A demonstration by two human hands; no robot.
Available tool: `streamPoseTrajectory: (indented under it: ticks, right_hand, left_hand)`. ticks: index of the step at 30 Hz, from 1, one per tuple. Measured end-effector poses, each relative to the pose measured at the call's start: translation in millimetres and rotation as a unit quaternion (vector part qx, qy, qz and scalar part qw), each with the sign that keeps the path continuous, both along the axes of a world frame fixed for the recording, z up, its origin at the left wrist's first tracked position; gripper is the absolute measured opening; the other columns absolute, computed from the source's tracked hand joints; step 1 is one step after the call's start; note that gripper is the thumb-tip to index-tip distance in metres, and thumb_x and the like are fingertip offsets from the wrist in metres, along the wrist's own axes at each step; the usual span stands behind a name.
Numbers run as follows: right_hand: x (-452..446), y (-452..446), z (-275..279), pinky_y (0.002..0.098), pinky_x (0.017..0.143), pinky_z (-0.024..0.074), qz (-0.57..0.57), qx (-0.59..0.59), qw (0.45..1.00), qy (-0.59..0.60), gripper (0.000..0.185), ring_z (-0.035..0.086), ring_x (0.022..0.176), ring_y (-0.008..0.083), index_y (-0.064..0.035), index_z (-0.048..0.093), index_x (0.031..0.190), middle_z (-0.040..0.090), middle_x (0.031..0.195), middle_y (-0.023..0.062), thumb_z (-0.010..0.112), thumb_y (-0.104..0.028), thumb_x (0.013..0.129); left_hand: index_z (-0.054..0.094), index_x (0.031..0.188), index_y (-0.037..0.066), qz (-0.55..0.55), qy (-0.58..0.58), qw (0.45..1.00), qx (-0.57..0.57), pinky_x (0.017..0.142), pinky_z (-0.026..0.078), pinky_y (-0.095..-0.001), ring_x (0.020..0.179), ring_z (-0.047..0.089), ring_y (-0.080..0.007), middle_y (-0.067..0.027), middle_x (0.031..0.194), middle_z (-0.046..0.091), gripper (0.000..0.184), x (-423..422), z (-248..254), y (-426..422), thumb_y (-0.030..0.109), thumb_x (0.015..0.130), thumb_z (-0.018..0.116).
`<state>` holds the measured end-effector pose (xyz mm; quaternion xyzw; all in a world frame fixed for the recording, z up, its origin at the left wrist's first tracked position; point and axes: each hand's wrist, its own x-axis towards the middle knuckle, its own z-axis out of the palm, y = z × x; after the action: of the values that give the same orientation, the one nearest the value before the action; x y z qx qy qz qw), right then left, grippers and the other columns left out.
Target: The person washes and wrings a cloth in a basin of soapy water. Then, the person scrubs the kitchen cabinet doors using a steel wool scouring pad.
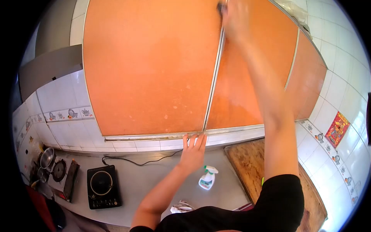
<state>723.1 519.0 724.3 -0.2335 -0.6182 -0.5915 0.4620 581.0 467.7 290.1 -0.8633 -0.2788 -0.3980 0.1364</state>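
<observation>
My right hand (236, 19) is raised to the top of the orange cabinet doors (150, 69), blurred by motion. It is closed around a small dark object (221, 8) held near the metal strip between two doors. My left hand (193, 151) rests with fingers spread against the cabinet's bottom edge (154, 137), just under that strip. Some pale spots show on the lower part of the left door. A white spray bottle (207, 178) with a green and white head stands on the metal counter (154, 174), below and right of my left hand.
A black induction cooker (103, 187) with a cable lies on the counter, left of a crumpled cloth (182, 207). Farther left are a gas stove (63, 174) and a metal pan (47, 157). A large wooden board (247, 158) lies at the right, beneath my right arm.
</observation>
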Motion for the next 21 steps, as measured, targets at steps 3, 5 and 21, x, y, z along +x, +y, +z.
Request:
streamPoseTrajectory:
  ticks: [3, 5, 21]
  right_hand:
    - [20.4, 7.1, -171.3, 0.0484, 0.089, 0.0424, -0.082, -0.056, 0.995, 0.0, 0.015, 0.055, 0.1, 0.0389, -0.001, 0.065, 0.096, 0.061, 0.106, 0.0204, 0.061, -0.014, 0.089]
    - [21.5, -16.3, -257.0, 0.0499, 0.091, 0.0416, -0.026, -0.156, 0.986, -0.056, 0.017, 0.054, 0.106, 0.0377, 0.0001, 0.066, 0.101, 0.061, 0.11, 0.0211, 0.056, -0.011, 0.092]
    - [13.3, 13.3, -29.8, 0.0465, 0.088, 0.0438, 0.017, 0.015, 0.999, 0.023, 0.02, 0.053, 0.103, 0.0394, -0.0005, 0.061, 0.11, 0.059, 0.11, 0.0197, 0.059, -0.006, 0.091]
  left_hand:
    - [0.048, 0.137, -0.006, -0.002, 0.012, 1.0, -0.006, 0.113, 0.021, -0.0628, 0.129, 0.041, -0.0347, -0.0161, 0.141, 0.045, 0.059, -3.6, 5.7, -5.1, 0.006, 0.08, 0.056]
    - [0.048, 0.137, -0.006, -0.002, 0.007, 1.0, 0.003, 0.112, 0.021, -0.0627, 0.129, 0.041, -0.0346, -0.0161, 0.141, 0.045, 0.059, -3.0, 4.3, -2.0, 0.007, 0.08, 0.057]
    - [0.049, 0.137, -0.006, 0.005, 0.019, 1.0, -0.01, 0.113, 0.021, -0.0614, 0.13, 0.041, -0.0346, -0.0165, 0.143, 0.045, 0.057, -6.4, 5.7, -3.2, 0.009, 0.082, 0.054]
